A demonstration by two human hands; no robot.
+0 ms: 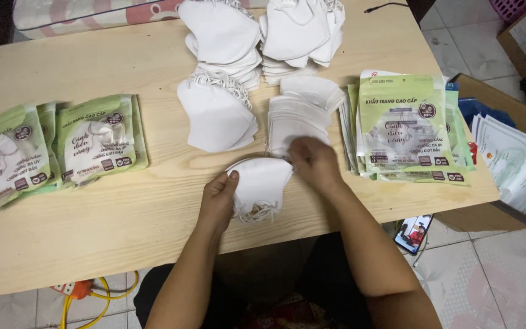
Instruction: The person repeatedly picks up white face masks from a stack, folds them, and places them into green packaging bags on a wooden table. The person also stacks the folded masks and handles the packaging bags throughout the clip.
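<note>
Holding a small white mask bundle (260, 183) between curled left hand (217, 198) and right hand (315, 161); two filled pouches (56, 143) lie left, loose mask stacks (263, 55) and empty pouches (406, 128) remain.

At the left of the frame, two green-and-white flat pouches (56, 146) lie side by side on the counter (123, 207). A stack of matching green pouches (406, 128) sits at the right. Below the counter's edge, at lower right, a phone screen (413, 234) glows, and a brown cardboard box (522, 116) stands at the far right.
</note>
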